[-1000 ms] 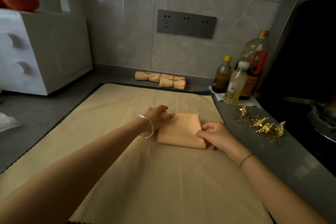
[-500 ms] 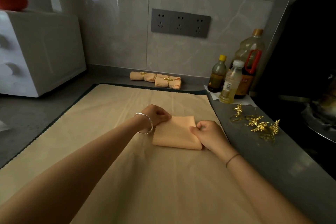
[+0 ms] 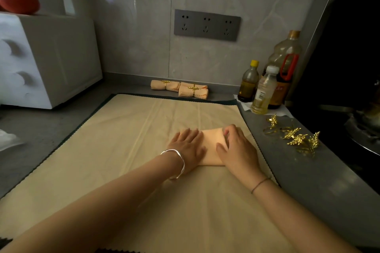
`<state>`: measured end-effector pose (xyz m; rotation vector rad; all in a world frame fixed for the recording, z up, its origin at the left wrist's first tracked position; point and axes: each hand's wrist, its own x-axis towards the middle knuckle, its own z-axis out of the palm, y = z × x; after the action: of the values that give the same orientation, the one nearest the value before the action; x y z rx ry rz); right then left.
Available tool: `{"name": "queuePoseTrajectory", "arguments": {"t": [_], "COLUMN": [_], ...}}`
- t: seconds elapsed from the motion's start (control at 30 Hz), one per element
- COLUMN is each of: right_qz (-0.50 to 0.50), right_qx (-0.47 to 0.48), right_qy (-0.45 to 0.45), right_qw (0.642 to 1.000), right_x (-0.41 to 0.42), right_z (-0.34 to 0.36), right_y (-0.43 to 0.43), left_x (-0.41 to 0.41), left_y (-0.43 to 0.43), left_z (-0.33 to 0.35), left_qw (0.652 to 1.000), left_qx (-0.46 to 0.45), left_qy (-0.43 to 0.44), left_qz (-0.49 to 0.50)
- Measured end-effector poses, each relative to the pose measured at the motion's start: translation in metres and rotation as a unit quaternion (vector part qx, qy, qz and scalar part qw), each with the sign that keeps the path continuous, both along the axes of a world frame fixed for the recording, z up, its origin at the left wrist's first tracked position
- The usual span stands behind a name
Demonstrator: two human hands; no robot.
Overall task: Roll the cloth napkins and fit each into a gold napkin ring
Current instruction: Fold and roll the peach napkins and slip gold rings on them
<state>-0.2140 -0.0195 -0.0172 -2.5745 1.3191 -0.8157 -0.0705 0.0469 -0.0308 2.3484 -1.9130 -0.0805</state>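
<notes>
Your left hand lies flat, palm down, on the left part of the folded peach napkin, fingers straight and close together, pointing towards the top of the frame. It pinches nothing, only presses on the cloth. A silver bracelet sits at that wrist.

Your right hand rests palm down on the right part of the same napkin. Its fingers are relaxed and a little bent over the far right corner, and it holds nothing. The two hands are near each other, with a strip of napkin showing between them.

The napkin lies right of centre in the frame on the beige cloth that covers the bench, close to that cloth's right edge. The loose gold rings lie on the bare bench to the right, apart from your hands. Two rolled napkins, already in rings, lie at the wall in the upper middle, left of the bottles.
</notes>
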Motion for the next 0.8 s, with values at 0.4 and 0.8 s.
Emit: {"name": "queuePoseTrajectory", "arguments": {"t": [0.4, 0.8], "right_qz": [0.144, 0.195], "right_qx": [0.100, 0.100], "right_qy": [0.204, 0.223], "right_qw": [0.963, 0.950], "right_x": [0.006, -0.009], "right_z": [-0.008, -0.008], "right_y": [-0.019, -0.024], "left_x": [0.002, 0.024], "left_y": [0.002, 0.040], "left_z": [0.002, 0.017], "left_qw": [1.000, 0.987], "left_qx": [0.002, 0.005], "left_qy": [0.022, -0.055], "left_qz": [-0.016, -0.154]}}
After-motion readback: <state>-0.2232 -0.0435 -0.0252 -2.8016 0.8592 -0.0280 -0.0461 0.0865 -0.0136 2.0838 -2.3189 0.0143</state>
